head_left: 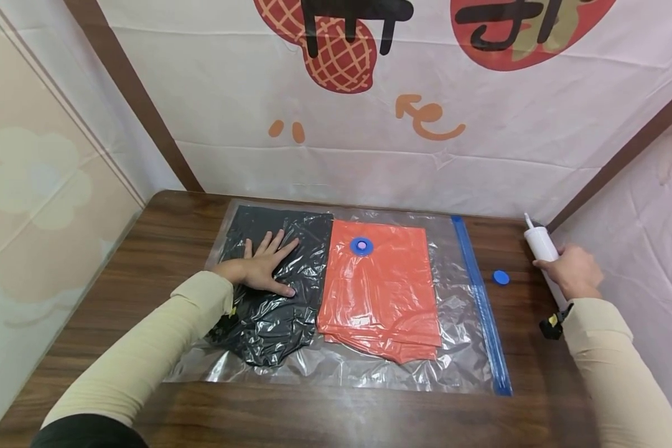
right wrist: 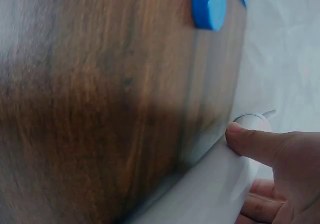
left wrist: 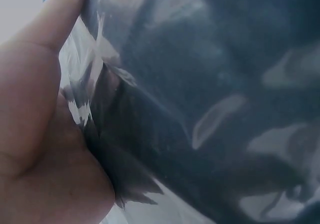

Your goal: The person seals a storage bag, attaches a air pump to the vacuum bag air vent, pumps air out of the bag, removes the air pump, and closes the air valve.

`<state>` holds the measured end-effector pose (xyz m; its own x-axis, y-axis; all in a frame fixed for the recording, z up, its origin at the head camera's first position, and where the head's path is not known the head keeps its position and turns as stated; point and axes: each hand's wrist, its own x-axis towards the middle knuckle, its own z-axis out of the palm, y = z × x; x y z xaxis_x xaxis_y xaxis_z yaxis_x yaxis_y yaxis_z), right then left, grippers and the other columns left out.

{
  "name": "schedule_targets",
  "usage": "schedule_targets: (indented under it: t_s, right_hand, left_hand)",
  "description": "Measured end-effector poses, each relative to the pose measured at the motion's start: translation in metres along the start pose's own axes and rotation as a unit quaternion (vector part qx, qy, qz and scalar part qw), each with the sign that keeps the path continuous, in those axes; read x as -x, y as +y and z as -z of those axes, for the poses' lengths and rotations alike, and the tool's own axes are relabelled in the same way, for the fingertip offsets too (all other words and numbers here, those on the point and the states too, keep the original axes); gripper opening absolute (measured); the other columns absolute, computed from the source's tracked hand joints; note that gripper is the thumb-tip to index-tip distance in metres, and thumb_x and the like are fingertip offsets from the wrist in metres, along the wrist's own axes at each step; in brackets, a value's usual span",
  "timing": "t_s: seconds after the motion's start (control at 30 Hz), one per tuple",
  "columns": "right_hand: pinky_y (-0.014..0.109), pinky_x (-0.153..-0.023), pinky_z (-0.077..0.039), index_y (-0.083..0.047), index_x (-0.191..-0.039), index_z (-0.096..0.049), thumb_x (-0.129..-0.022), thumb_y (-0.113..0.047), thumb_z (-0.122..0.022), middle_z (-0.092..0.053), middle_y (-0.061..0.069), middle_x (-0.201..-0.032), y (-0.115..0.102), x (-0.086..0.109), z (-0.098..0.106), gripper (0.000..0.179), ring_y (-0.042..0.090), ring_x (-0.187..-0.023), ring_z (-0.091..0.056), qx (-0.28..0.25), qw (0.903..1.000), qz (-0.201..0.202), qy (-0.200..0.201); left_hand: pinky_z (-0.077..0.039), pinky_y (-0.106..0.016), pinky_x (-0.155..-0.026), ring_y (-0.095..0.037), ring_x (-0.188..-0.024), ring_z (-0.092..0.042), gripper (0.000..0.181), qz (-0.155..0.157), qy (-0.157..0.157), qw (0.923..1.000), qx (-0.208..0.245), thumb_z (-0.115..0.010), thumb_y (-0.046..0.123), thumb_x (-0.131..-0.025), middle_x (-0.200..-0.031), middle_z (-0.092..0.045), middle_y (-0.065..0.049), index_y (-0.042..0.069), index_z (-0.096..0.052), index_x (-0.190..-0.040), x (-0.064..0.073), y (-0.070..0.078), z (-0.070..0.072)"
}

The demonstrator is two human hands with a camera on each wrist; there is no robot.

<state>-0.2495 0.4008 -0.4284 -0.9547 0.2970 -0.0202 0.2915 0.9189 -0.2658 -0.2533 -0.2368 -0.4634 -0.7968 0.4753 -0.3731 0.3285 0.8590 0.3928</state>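
Head view showed the left hand point(head_left: 260, 267) lying flat with fingers spread on the vacuum bag point(head_left: 369, 367) on the wooden surface point(head_left: 162, 242), while the right hand point(head_left: 574, 272) had its fingers wrapped around the white pump point(head_left: 542, 244) at the surface's right edge.

A clear bag point(head_left: 459, 348) with a blue strip holds black point(head_left: 274, 311) and orange point(head_left: 381, 292) garments on dark wood-grain table point(head_left: 162, 249).

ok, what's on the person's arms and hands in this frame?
Both arms wear long beige sleeves, left and right, the left over a dark upper garment at the shoulder. Left hand and right hand are bare. A small black-and-yellow wrist device sits at each cuff.
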Motion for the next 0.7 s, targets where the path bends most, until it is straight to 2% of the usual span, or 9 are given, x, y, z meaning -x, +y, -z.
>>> schedule_targets:
  t_s: [0.17, 0.47, 0.7]
  right_hand:
    - [0.05, -0.055, -0.046, 0.007, -0.107, -0.059, -0.086, -0.039, -0.076, -0.06, 0.039, -0.103, 0.0037, -0.002, -0.0037, 0.054, 0.053, -0.092, -0.06, 0.005, 0.9999, -0.006, -0.008]
    - [0.054, -0.062, -0.047, 0.009, -0.127, -0.052, -0.094, -0.044, -0.064, -0.054, 0.043, -0.116, 0.0026, -0.0018, -0.0038, 0.063, 0.057, -0.101, -0.057, 0.014, 0.9989, -0.028, -0.035]
    - [0.057, -0.064, -0.047, 0.01, -0.13, -0.048, -0.094, -0.045, -0.063, -0.052, 0.044, -0.119, 0.0022, 0.001, -0.0053, 0.067, 0.058, -0.104, -0.055, 0.012, 0.9988, -0.027, -0.04]
  left_hand:
    - [0.018, -0.075, -0.108, -0.046, -0.15, 0.022, 0.121, -0.005, 0.002, 1.0, 0.006, -0.077, 0.064, -0.081, -0.166, 0.02, -0.022, 0.017, -0.003, -0.165, 0.0003, -0.0028, -0.0011]
    - [0.017, -0.075, -0.108, -0.046, -0.15, 0.021, 0.119, -0.002, 0.007, 1.0, 0.002, -0.077, 0.062, -0.082, -0.166, 0.019, -0.022, 0.016, -0.004, -0.165, 0.0008, -0.0008, -0.0001]
    - [0.016, -0.076, -0.109, -0.046, -0.15, 0.019, 0.118, 0.001, 0.009, 1.0, -0.001, -0.077, 0.061, -0.083, -0.166, 0.018, -0.022, 0.015, -0.004, -0.165, 0.0018, 0.0009, -0.0002]
